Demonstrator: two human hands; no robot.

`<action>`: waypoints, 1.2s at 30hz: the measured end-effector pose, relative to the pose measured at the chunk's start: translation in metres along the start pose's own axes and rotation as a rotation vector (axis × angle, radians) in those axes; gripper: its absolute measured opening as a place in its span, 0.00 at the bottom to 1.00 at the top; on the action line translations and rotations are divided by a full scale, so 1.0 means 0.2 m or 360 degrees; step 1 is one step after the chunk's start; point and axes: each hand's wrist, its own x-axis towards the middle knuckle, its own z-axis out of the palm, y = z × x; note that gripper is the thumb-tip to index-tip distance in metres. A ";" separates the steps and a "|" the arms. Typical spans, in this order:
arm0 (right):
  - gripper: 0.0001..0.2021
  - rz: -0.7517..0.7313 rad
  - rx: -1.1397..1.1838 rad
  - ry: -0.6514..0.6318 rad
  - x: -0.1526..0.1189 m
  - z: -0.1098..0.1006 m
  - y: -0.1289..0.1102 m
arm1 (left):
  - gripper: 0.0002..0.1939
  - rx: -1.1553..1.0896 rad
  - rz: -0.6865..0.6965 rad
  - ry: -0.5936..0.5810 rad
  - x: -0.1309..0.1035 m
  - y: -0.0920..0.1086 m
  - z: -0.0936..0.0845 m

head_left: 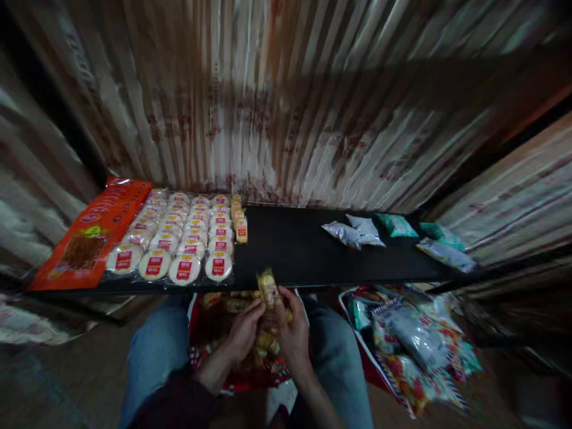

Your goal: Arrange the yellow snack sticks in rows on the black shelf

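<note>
My legs in blue jeans (154,351) are bent, with my knees by the near edge of the black shelf (286,256). Between my legs, low down in front of the shelf, is a red bag (193,325) with lots of small wrapped snacks in it. My left hand (243,332) and my right hand (294,333) are over that bag. I have one little yellow snack (269,290) in a clear wrapper, and its top end is by the near edge of the shelf. My left hand pinches one side of it, and my right hand pinches the other side with bent fingers. Low down by the right part of the shelf is another bag (357,342), with shiny packs (420,339) piled in it and over its side. On the left part of the shelf, a big orange pack (96,229) lies at the end. Next to it are four rows of round white cakes (183,268), then one thin row of small yellow snacks (241,230). On the right part of the shelf are two silver packs (354,232), a green pack (397,225), and one more green pack (442,234) with a blurry silver one (447,255). Behind the shelf hangs a wrinkly, stripy sheet (268,119).
</note>
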 end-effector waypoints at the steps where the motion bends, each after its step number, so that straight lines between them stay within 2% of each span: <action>1: 0.18 0.0003 0.0011 0.0012 0.00 0.00 0.00 | 0.25 0.0013 0.0008 -0.0004 0.00 0.00 0.00; 9: 0.11 -0.0193 -0.0041 0.0010 0.00 -0.01 -0.04 | 0.24 0.0428 0.0299 -0.0074 0.00 -0.01 0.00; 13: 0.13 -0.0178 -0.0051 -0.0031 0.00 -0.01 -0.06 | 0.24 0.0821 0.0475 0.0018 0.01 -0.02 0.00; 18: 0.16 -0.0092 0.0051 -0.0113 -0.02 -0.01 -0.08 | 0.23 0.1460 0.0796 0.0202 0.03 -0.05 -0.03; 22: 0.18 0.0006 0.0158 -0.0157 -0.03 0.00 -0.10 | 0.24 0.1768 0.1025 0.0256 0.04 -0.06 -0.06; 31: 0.20 0.0165 0.0227 -0.0166 -0.01 0.01 -0.08 | 0.33 0.2033 0.1097 0.0321 0.03 -0.09 -0.05; 36: 0.22 0.0200 0.0211 -0.0117 -0.01 0.01 -0.07 | 0.29 0.2096 0.1312 0.0299 0.01 -0.10 -0.05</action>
